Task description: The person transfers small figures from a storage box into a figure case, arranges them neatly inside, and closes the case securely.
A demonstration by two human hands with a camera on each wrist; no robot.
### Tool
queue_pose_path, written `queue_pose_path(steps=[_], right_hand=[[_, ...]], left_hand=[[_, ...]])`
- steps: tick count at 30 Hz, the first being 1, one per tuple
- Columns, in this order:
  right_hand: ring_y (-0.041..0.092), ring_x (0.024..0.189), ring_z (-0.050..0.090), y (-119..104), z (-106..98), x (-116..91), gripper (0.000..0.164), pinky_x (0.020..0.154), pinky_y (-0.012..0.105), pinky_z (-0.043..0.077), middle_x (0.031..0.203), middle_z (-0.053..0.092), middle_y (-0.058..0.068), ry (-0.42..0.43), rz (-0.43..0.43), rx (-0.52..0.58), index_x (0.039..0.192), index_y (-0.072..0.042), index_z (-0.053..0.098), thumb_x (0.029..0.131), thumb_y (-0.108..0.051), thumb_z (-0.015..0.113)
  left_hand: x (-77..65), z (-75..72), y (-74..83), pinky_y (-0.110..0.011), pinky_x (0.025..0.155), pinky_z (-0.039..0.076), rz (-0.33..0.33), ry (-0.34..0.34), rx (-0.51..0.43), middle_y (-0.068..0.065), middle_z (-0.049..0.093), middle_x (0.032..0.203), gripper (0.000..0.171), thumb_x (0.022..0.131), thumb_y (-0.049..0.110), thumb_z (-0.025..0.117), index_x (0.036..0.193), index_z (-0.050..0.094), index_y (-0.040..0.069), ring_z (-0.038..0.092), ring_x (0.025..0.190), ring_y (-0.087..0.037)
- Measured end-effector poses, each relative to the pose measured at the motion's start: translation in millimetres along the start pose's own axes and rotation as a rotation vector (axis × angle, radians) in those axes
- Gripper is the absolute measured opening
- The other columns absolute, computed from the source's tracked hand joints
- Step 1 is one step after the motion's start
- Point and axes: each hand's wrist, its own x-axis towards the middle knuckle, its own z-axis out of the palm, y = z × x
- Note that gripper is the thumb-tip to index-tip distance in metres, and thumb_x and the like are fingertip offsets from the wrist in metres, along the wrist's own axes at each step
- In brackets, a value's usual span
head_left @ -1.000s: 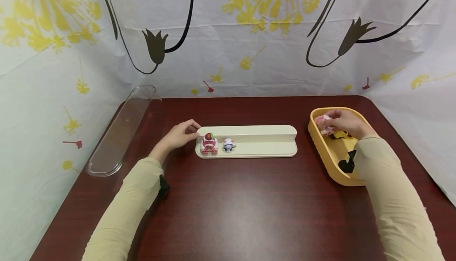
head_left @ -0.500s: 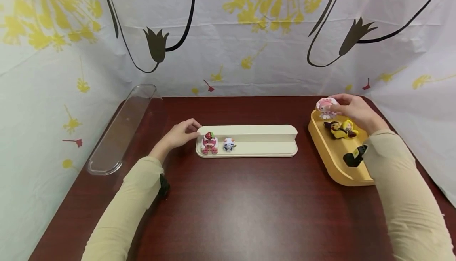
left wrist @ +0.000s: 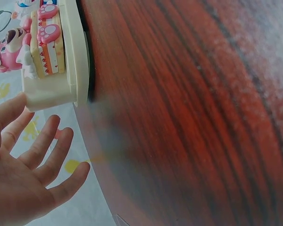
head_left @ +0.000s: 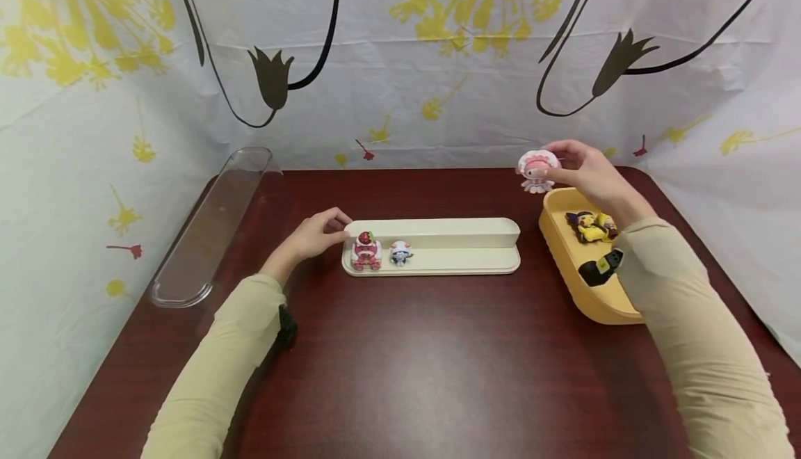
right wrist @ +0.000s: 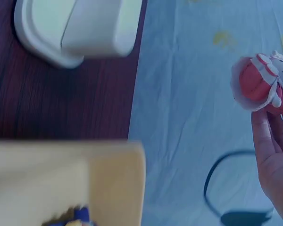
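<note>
- At the far left, a clear lid (head_left: 209, 233) lies on the table (head_left: 400, 361), out of my way.
- My left hand (head_left: 313, 236) rests with relaxed fingers against the end of the cream shelf (head_left: 450, 233), I think to steady it.
- A strawberry figure (head_left: 366, 250) and a small white figure (head_left: 401, 254) stand on it.
- My right hand (head_left: 585, 177) pinches the pink doll (head_left: 537, 169) in the air, above the far corner of the yellow tray (head_left: 563, 264).

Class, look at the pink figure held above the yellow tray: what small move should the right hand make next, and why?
Probably carry the pink figure leftward and down toward the cream stand. The right hand holds it in the air, clear of the yellow tray; two figures already stand at the stand's left end, with free space to their right, and the left hand touches that end.
</note>
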Motion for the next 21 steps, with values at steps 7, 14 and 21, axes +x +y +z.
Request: queue_pose_path(steps=[7, 14, 21], right_hand=[[0.015, 0.092, 0.053, -15.3, 33.8, 3.4, 0.047, 0.073, 0.024, 0.044, 0.106, 0.052, 0.01, -0.106, -0.045, -0.026, 0.12, -0.005, 0.045, 0.081, -0.02, 0.065], [0.016, 0.085, 0.056, -20.8, 66.3, 6.2, 0.043, 0.069, 0.024, 0.045, 0.098, 0.057, 0.012, -0.18, -0.137, 0.011, 0.118, 0.001, 0.047, 0.079, -0.007, 0.066], [0.019, 0.084, 0.055, -11.8, 97.7, 6.2, 0.04, 0.07, 0.026, 0.045, 0.097, 0.057, 0.015, -0.251, -0.207, 0.102, 0.112, 0.003, 0.049, 0.076, 0.001, 0.066]], left_hand=[[0.1, 0.1, -0.9, -0.044, 0.082, 0.038, 0.0, 0.001, -0.006, -0.011, 0.055, 0.104, 0.019, 0.088, 0.02, 0.056, 0.105, 0.053, 0.012, 0.05, 0.099, -0.025], [-0.2, -0.5, 0.0, -0.043, 0.082, 0.038, 0.006, 0.005, -0.008, -0.011, 0.055, 0.104, 0.019, 0.088, 0.02, 0.056, 0.105, 0.053, 0.012, 0.05, 0.099, -0.025], [-2.9, -1.3, 2.0, -0.044, 0.082, 0.038, 0.0, -0.003, -0.015, -0.012, 0.055, 0.105, 0.02, 0.088, 0.019, 0.056, 0.106, 0.053, 0.011, 0.049, 0.1, -0.026]])
